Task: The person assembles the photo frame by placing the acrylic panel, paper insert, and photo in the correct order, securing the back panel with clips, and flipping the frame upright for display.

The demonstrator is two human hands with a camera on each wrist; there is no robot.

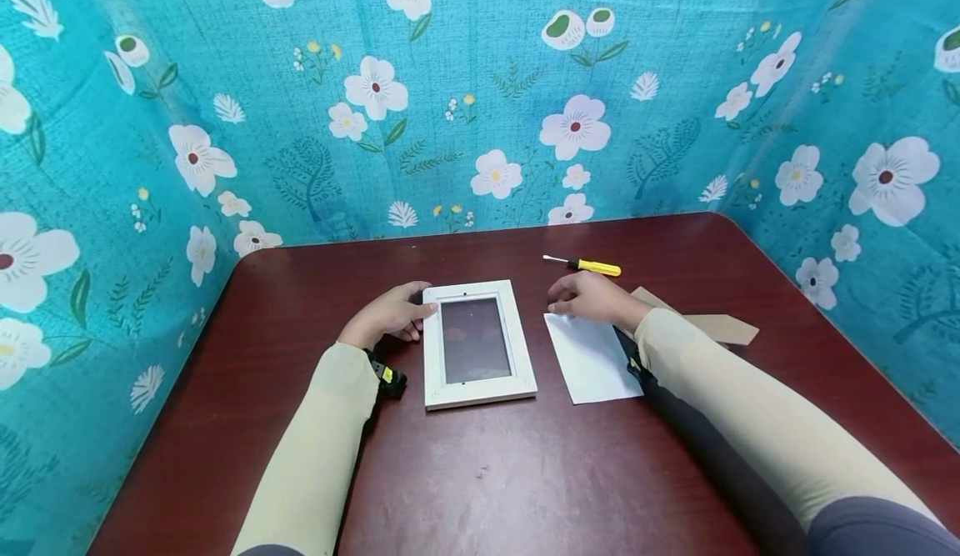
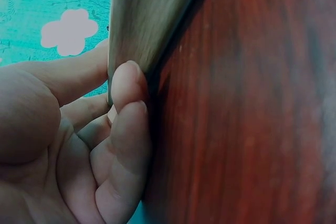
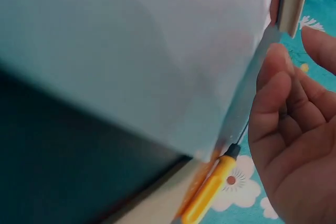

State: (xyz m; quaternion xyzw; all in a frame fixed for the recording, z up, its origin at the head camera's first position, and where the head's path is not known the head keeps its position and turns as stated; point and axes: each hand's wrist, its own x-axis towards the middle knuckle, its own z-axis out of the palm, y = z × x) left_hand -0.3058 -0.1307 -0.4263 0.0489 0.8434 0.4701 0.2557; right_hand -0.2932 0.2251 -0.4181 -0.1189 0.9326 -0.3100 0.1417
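A white picture frame (image 1: 480, 393) with a dark window lies on the table, left of centre. My left hand (image 1: 393, 313) holds its left side near the far corner, thumb on the face; in the left wrist view the fingertips (image 2: 130, 80) press against the frame's side edge (image 2: 152, 14). To the right lies a white rectangular sheet (image 1: 592, 364). Over that sheet's far end hovers my right hand (image 1: 588, 296), fingers loosely bent. Seen from the right wrist, the thumb stands apart from the fingers (image 3: 270, 90), with nothing pinched between them, close to the sheet's edge.
A yellow-handled screwdriver (image 1: 600, 267) lies beyond my right hand. Brown board (image 1: 723, 328) sits partly hidden behind the right forearm. Blue floral cloth (image 1: 450, 122) hangs around the back and sides of the dark red table (image 1: 480, 489).
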